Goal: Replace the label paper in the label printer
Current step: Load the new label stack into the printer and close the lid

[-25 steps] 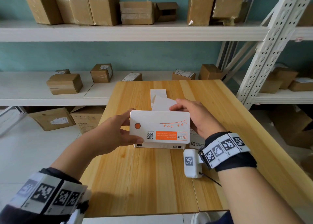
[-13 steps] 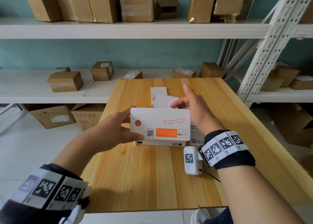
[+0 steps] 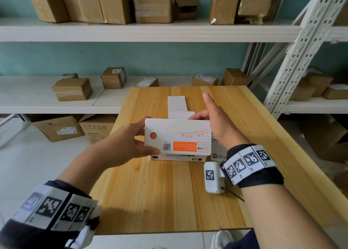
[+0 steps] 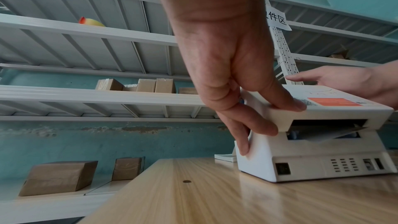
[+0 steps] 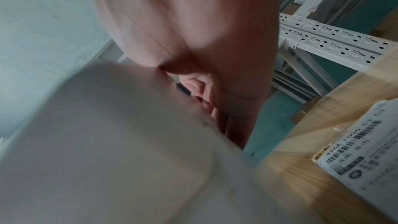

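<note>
A white label printer (image 3: 175,157) stands mid-table with its lid (image 3: 177,133) tilted up; the lid carries an orange button and an orange sticker. My left hand (image 3: 131,145) grips the lid's left edge, thumb on top and fingers at the side (image 4: 247,108). My right hand (image 3: 216,120) is at the lid's far right corner, index finger straight, thumb lying along the white label paper (image 3: 177,102) that trails out behind the printer. Paper also shows in the printer's slot (image 4: 336,135). The right wrist view is blurred: palm (image 5: 193,40) against the lid.
A small white box with a barcode (image 5: 355,142) lies on the wooden table (image 3: 160,201) just right of the printer. White metal shelves (image 3: 131,32) with several cardboard boxes run behind and to the right. More cartons sit on the floor at left.
My right hand's index finger has lifted from the paper behind the lid and now points straight out. The left hand keeps its grip on the raised lid.
</note>
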{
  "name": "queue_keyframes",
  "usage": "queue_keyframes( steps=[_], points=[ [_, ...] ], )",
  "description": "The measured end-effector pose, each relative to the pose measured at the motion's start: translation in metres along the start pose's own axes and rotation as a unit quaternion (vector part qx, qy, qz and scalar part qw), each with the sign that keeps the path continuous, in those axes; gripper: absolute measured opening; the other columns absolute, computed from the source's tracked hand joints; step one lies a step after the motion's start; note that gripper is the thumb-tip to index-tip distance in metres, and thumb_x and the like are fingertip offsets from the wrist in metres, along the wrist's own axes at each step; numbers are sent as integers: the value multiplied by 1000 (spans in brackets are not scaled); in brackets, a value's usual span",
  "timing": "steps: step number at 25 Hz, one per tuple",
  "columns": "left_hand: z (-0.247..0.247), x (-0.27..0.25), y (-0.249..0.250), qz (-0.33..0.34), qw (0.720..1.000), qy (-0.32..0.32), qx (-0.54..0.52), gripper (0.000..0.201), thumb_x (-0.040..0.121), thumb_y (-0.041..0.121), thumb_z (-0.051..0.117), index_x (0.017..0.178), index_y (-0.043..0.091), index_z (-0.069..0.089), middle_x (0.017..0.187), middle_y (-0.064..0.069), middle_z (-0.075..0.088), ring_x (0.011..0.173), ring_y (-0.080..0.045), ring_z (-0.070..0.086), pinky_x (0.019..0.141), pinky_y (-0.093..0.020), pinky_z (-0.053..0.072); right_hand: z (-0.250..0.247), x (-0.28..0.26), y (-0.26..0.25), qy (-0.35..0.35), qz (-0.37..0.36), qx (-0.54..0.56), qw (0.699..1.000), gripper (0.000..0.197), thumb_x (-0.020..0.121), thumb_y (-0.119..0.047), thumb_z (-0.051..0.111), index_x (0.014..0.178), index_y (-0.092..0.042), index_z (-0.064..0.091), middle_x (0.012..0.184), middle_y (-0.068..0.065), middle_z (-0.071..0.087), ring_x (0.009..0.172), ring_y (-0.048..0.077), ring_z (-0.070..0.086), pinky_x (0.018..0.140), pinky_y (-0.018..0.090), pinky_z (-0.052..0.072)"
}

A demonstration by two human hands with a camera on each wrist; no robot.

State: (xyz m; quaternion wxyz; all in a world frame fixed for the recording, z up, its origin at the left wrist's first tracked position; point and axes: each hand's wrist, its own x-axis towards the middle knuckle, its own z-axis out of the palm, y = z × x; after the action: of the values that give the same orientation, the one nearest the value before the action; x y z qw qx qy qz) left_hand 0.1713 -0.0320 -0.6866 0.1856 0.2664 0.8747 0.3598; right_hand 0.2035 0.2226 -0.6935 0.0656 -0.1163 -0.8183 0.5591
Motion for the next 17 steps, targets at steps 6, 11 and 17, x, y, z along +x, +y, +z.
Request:
queue_keyframes(
  steps=[6, 11, 17],
  points=[
    [0, -1, 2, 4, 1000, 3, -8, 74, 80, 24, 79, 141, 38, 41, 120, 17, 66, 91, -2, 73, 80, -37, 62, 2, 2, 4, 40, -13, 56, 998, 81, 99, -66, 20, 76, -16, 80, 77, 9, 79, 82, 36, 75, 78, 41, 52],
    [1, -1, 2, 1, 1000, 3, -5, 71, 80, 25, 79, 139, 39, 42, 119, 17, 66, 91, -5, 74, 80, -38, 62, 1, -1, 1, 25, -4, 53, 998, 74, 102, -59, 26, 87, -12, 81, 80, 6, 79, 82, 29, 75, 75, 36, 52],
    [1, -1, 2, 2, 1000, 5, -1, 75, 80, 25, 79, 142, 39, 39, 120, 18, 66, 90, -2, 73, 76, -31, 63, 1, 0, 2, 25, -18, 71, 997, 65, 102, -54, 34, 91, -11, 80, 89, 8, 79, 83, 26, 74, 76, 34, 51]
  ],
)
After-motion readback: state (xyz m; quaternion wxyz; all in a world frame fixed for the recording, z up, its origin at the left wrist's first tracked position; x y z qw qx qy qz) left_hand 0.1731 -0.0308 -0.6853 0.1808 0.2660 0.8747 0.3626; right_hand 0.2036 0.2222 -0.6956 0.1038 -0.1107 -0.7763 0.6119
